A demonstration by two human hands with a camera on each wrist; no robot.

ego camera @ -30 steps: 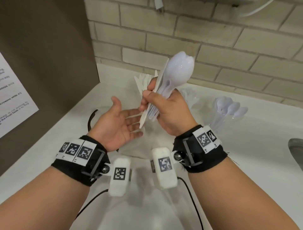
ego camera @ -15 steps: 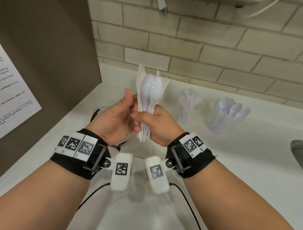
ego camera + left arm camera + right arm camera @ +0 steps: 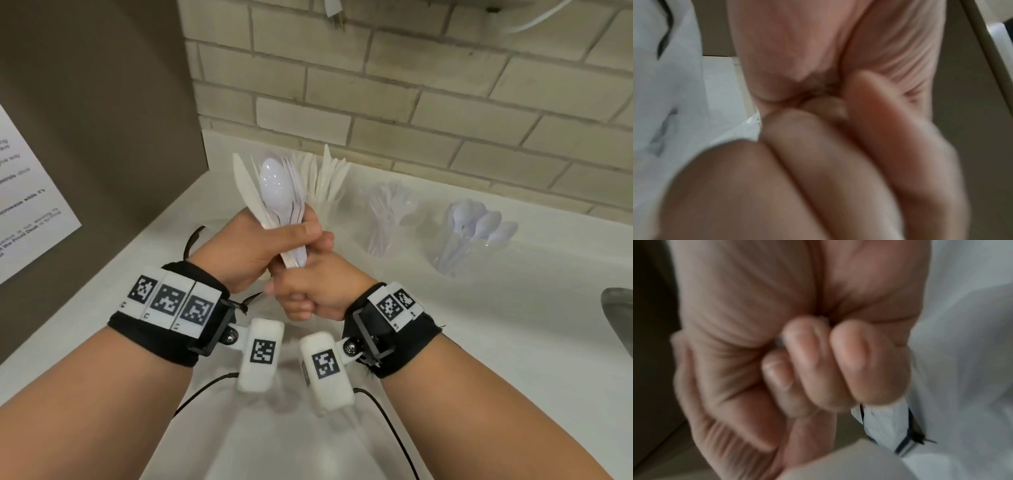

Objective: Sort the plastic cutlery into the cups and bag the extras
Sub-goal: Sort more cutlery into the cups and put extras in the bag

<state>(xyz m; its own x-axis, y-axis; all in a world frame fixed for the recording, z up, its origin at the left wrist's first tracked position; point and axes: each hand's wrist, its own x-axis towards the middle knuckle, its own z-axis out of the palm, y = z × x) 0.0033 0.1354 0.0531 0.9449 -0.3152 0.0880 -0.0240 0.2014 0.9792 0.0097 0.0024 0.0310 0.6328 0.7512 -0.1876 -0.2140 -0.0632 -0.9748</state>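
Observation:
A bundle of white plastic cutlery (image 3: 274, 185), with a spoon in front and a knife at its left, stands upright above the counter. My left hand (image 3: 260, 246) grips it round the middle of the handles. My right hand (image 3: 308, 291) is curled just below, closed round the handles' lower ends. Behind stand three clear cups: knives (image 3: 325, 185), forks (image 3: 387, 219), spoons (image 3: 472, 233). A white bag with black drawstring (image 3: 890, 426) lies under the hands. Both wrist views are blurred and show curled fingers (image 3: 818, 146) (image 3: 803, 353).
A brown panel with a paper notice (image 3: 30, 212) closes off the left side. The brick wall (image 3: 411, 85) runs behind the cups. A metal sink edge (image 3: 620, 318) shows at the far right. White countertop (image 3: 513, 342) stretches right of the hands.
The right hand alone held the bundle high a second ago with the left hand open. The left hand has closed round it, and the right hand has slid down to the handle ends.

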